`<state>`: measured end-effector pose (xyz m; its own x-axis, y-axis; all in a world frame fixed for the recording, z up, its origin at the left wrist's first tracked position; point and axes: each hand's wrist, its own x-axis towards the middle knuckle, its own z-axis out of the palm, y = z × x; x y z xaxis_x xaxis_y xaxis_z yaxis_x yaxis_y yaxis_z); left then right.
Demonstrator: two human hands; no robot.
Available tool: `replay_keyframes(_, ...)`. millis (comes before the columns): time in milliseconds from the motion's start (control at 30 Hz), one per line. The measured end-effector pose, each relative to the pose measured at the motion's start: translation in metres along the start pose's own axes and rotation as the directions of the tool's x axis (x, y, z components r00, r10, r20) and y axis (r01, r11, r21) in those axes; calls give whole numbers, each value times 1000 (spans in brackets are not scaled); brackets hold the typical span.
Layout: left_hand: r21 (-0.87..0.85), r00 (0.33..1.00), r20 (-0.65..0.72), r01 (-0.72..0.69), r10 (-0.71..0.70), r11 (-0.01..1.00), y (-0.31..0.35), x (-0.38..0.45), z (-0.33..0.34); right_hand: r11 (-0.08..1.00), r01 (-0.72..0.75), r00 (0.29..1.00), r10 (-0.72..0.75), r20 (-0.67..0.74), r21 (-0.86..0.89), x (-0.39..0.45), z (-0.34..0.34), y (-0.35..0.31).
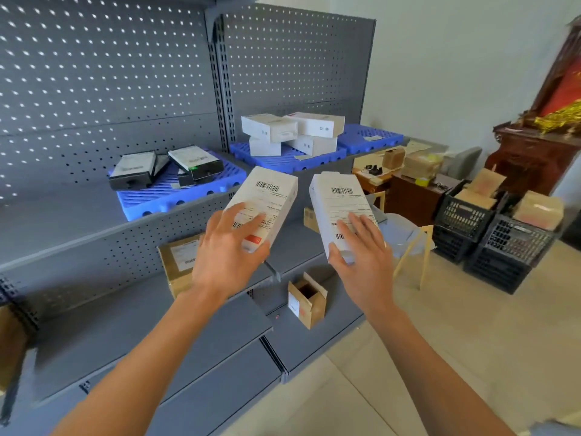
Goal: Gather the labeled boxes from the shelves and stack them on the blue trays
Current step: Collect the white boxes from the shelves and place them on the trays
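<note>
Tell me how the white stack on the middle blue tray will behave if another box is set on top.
The white stack probably shifts easily: its top boxes lie askew, overhanging those beneath. The cartons look smooth, so likely slippery. They seem stiff enough to bear the box in the left hand.

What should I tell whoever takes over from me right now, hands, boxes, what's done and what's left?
Left hand holds a white labeled box; right hand holds a second white labeled box. Both are in the air in front of the upper shelf.
Done: white boxes stacked on the middle blue tray; black boxes lie on the left blue tray.
Left: set both held boxes on a tray. The right blue tray holds no boxes. A brown labeled box waits on the lower shelf.
</note>
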<state>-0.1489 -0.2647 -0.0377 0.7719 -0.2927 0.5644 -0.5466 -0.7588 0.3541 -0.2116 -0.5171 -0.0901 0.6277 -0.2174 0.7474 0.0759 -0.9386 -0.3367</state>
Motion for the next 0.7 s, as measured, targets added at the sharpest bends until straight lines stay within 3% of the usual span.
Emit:
replay_keyframes(233, -32, 996, -62, -62, 59, 998, -15, 103, 4, 1000, 19, 1000, -19, 6, -14, 90, 30, 1)
replay_keyframes(467, -49, 987, -125, -109, 103, 993, -41, 200, 7, 998, 58, 995, -60, -75, -41, 181, 66, -8)
replay_keyframes(700, -65, 993, -70, -97, 93, 993, -57, 263, 22, 996, 58, 993, -65, -96, -71, 232, 95, 6)
